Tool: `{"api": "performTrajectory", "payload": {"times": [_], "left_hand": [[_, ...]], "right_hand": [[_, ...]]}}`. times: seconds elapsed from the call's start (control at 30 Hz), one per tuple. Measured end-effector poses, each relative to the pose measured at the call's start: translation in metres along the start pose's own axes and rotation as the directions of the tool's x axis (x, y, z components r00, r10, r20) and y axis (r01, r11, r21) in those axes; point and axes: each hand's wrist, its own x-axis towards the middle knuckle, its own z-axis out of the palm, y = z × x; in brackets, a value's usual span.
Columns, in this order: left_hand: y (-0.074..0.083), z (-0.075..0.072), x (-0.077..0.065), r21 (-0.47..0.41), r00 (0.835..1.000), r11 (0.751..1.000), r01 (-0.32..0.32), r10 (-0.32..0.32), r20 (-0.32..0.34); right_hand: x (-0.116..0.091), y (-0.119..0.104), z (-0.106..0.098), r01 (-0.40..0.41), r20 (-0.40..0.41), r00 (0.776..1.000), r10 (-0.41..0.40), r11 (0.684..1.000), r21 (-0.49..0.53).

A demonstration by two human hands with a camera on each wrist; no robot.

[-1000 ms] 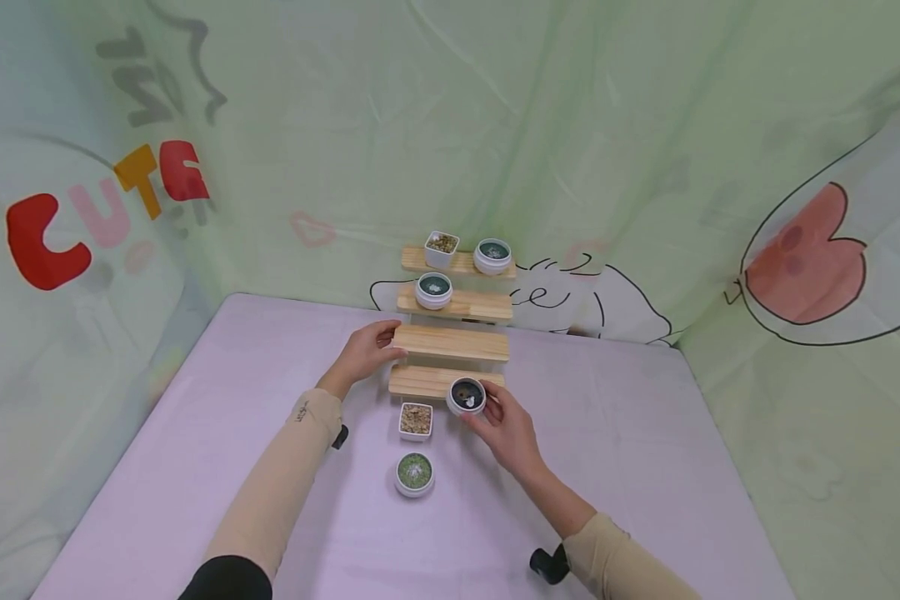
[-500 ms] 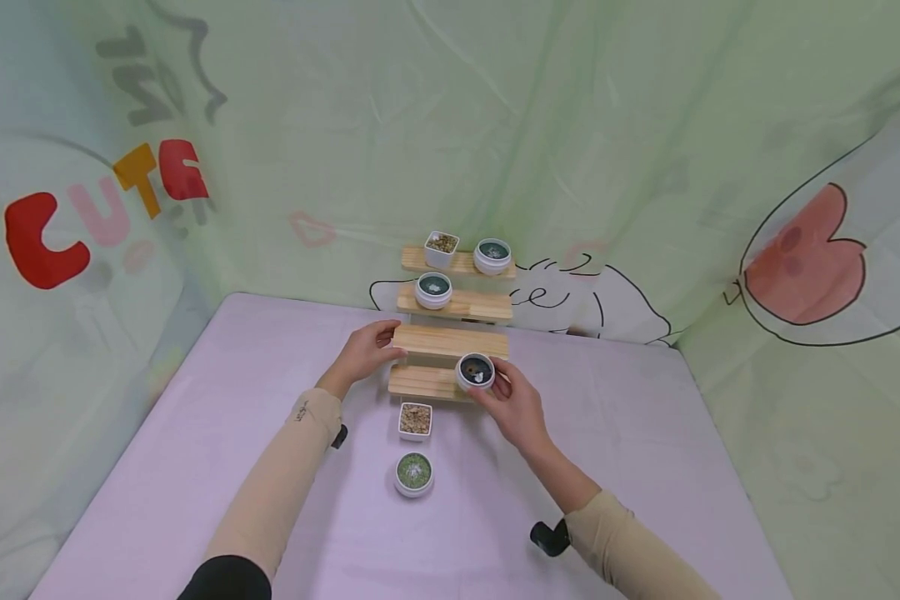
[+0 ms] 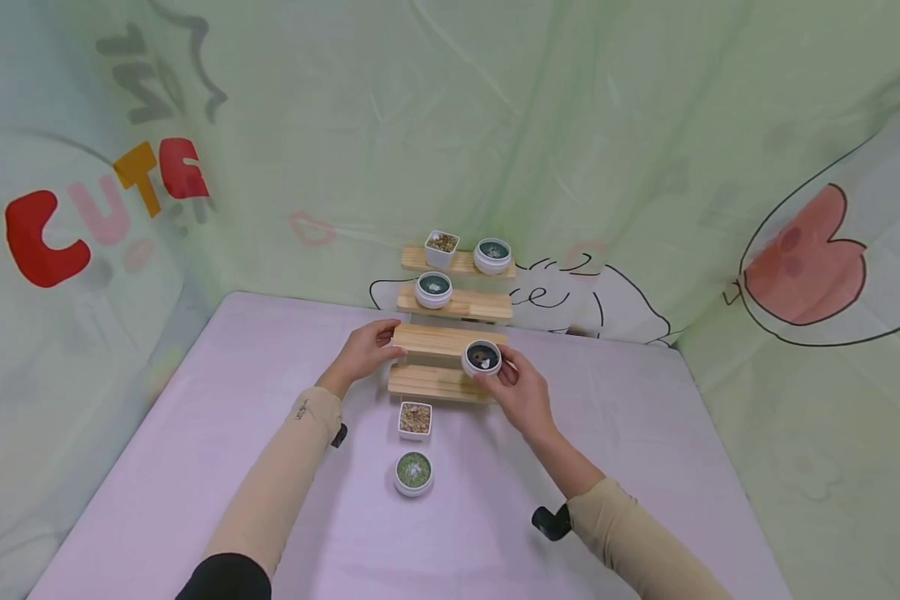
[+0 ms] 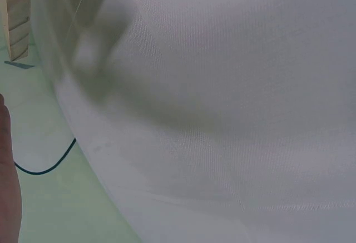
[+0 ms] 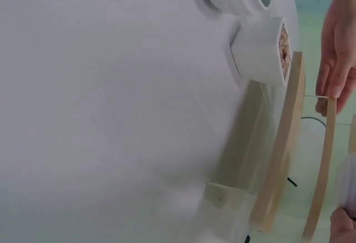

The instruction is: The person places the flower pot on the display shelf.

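My left hand (image 3: 363, 351) grips the left end of a tiered wooden display stand (image 3: 429, 340), thumb in front and fingers behind at its second board from the bottom. My right hand (image 3: 526, 395) holds a round white pot (image 3: 482, 358) with dark contents by its right side. In the head view, this pot overlaps the right end of that same board. The right wrist view shows the pot's white side (image 5: 346, 183) at the right edge, beside the boards, with fingertips (image 5: 342, 226) against it. Only a strip of my left hand (image 4: 8, 182) appears in the left wrist view.
On the top board stand a square white pot (image 3: 441, 249) and a round one (image 3: 492, 257). Another round pot (image 3: 433, 290) sits one board lower. In front of the stand are a square pot (image 3: 416, 421) with tan bits and a round green-filled pot (image 3: 414, 474) on the cloth.
My right hand has carried the round dark-filled pot up and slightly right, from the lowest board's front to the board above. My left hand has stayed on the stand.
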Motion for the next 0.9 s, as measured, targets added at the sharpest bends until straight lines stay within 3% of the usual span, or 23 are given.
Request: {"api": "performTrajectory", "payload": {"times": [0.23,0.3,0.63,0.9], "left_hand": [[0.000,0.000,0.000,0.004,1.000,1.000,-0.001,0.001,-0.005],[-0.001,0.000,0.000,0.001,1.000,1.000,-0.002,0.002,-0.004],[-0.005,0.001,0.001,-0.014,1.000,1.000,0.017,-0.017,0.006],[-0.005,0.001,0.002,-0.016,1.000,1.000,-0.003,0.003,-0.001]], "right_hand": [[0.010,-0.006,-0.003,0.011,-0.013,1.000,-0.011,1.000,0.004],[0.009,-0.018,-0.005,0.008,-0.009,1.000,-0.008,1.000,0.021],[0.025,-0.015,-0.007,-0.013,-0.033,0.999,0.012,0.999,-0.034],[0.037,-0.019,-0.012,-0.026,-0.059,0.998,0.023,0.998,-0.053]]}}
